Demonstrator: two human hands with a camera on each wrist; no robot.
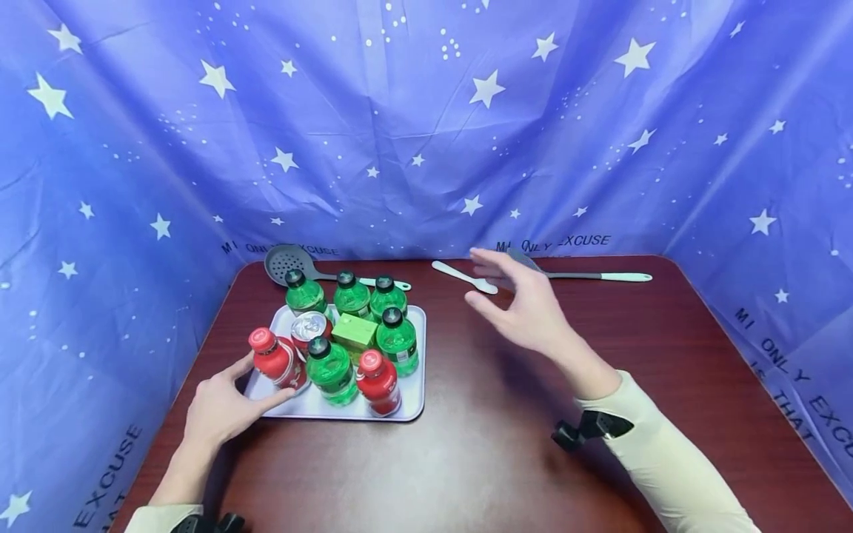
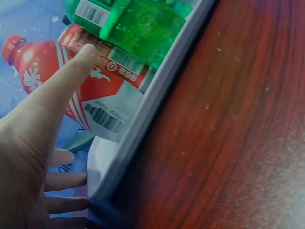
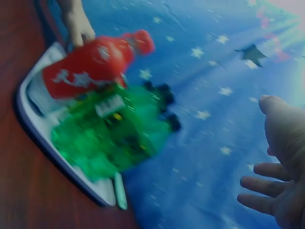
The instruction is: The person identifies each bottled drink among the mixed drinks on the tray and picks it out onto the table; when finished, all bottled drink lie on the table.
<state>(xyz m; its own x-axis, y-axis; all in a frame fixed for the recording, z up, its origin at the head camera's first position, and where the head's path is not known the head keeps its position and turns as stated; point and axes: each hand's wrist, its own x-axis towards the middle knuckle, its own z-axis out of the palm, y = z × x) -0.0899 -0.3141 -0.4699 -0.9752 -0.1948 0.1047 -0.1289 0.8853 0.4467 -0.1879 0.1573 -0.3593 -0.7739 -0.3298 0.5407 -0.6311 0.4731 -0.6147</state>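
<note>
- Here, the left red bottle (image 1: 275,363) stands at the left end of the tray (image 1: 415,396), beside the red can (image 1: 310,326).
- Left hand (image 1: 218,406): thumb and fingers extended, spread about this bottle; firm contact cannot be confirmed.
- Also on the tray: green box (image 1: 355,331), second red bottle (image 1: 378,381), front green bottle (image 1: 332,376).
- Right hand (image 1: 528,307): fingers extended, raised above the table (image 1: 493,459) near the white utensil (image 1: 458,274).

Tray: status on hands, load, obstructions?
Left hand spread around leftmost red bottle, contact unclear. Right hand holds nothing, right of tray. Tray carries red and green bottles, soda can, light-green box. Possible snag: slotted skimmer behind tray.
</note>
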